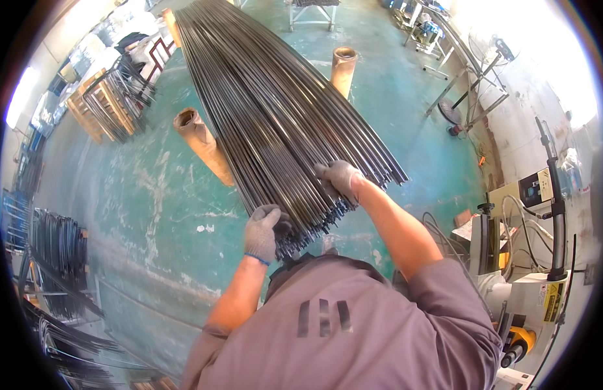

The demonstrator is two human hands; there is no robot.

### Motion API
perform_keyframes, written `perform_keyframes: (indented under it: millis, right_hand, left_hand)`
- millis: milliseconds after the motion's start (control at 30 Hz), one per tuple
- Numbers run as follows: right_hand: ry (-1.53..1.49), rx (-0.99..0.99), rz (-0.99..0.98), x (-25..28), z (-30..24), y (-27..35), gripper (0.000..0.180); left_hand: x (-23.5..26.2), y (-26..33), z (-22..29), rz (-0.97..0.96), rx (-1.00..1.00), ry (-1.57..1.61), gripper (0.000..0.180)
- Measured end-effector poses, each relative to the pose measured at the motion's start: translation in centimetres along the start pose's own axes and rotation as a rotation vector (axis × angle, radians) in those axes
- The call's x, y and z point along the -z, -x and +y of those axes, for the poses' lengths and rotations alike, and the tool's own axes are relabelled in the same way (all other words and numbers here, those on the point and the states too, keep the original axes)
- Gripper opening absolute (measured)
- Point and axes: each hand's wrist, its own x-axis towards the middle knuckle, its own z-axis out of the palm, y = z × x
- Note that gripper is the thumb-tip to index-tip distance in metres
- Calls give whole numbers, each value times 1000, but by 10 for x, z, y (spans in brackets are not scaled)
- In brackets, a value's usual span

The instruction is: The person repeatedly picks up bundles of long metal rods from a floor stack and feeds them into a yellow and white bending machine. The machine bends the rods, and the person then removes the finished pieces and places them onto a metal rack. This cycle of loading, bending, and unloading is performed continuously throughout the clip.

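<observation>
A wide bundle of long, dark metal rods (269, 117) runs away from me, its uneven near ends close to my body. My left hand (262, 231), in a grey knit glove with a blue cuff edge, is closed at the left side of these ends, its fingers partly hidden by the rods. Farther right and a little higher, my right hand (341, 179), also gloved, lies on top of the bundle with bent fingers closed on some rods. How many rods each hand grips is hidden.
Brown wrapped rolls stand beside the bundle, one at the left (204, 146) and one at the right (343, 70). A machine with cables (532, 292) and a yellow-black power tool (519, 344) are at my right. Racks of dark bent strips (57, 260) line the left; a pedestal fan (490, 55) stands far right.
</observation>
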Motion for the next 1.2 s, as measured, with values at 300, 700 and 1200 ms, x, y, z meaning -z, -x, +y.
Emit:
perform_keyframes:
  millis: [300,700,1200]
  right_hand:
    - [343,-381,226,-15,133,233,39]
    - [709,-587,1185,-151,272,391,23]
    - [214,-1359,1140,-287,528,580,58]
  left_hand:
    - [-64,-96,29,-240,216,147,32]
    - [-99,-94,19,-224,360,403,11]
    - [-164,63,68,-842,277,390,3]
